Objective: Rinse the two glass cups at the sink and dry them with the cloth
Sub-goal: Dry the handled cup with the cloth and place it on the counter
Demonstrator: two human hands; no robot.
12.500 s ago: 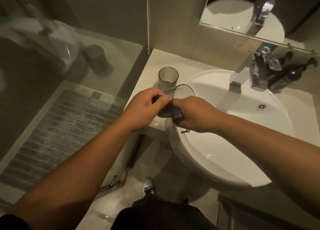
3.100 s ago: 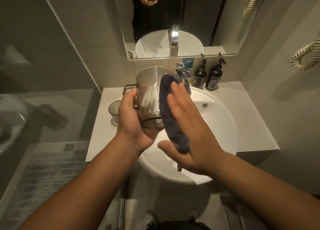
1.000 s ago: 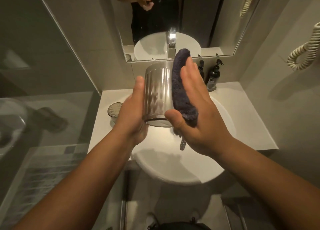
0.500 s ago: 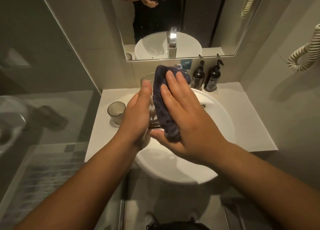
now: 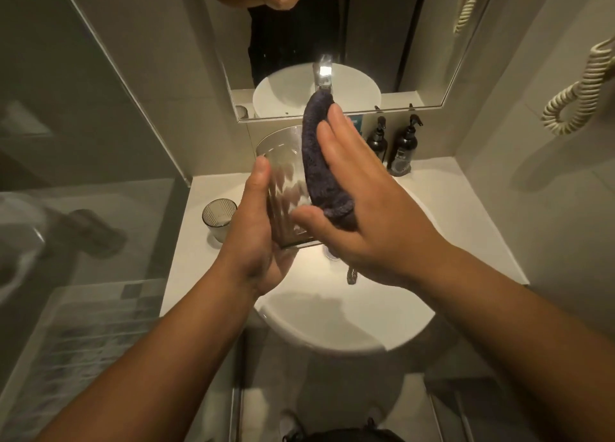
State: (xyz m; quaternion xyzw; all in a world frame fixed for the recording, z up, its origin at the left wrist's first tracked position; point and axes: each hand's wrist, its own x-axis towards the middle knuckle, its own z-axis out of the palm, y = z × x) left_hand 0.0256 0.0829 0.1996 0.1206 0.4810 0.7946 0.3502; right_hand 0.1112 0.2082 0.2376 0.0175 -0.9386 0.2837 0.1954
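My left hand (image 5: pixel 256 238) grips a ribbed glass cup (image 5: pixel 283 175), held upright above the white round sink (image 5: pixel 332 328). My right hand (image 5: pixel 362 208) presses a dark grey cloth (image 5: pixel 319 165) flat against the cup's right side, fingers stretched upward. A loop of the cloth hangs below my right palm. The second glass cup (image 5: pixel 218 218) stands upright on the counter left of the sink, apart from both hands.
Two dark pump bottles (image 5: pixel 404 149) stand at the back of the white counter (image 5: pixel 472 228). A mirror (image 5: pixel 366 42) hangs above. A glass shower partition (image 5: pixel 100 109) rises at the left. A coiled cord (image 5: pixel 572 99) hangs on the right wall.
Both hands have lifted the cup higher again. The cloth has slid up the cup's side, from a lower spot half a second ago. The other cup has stayed put.
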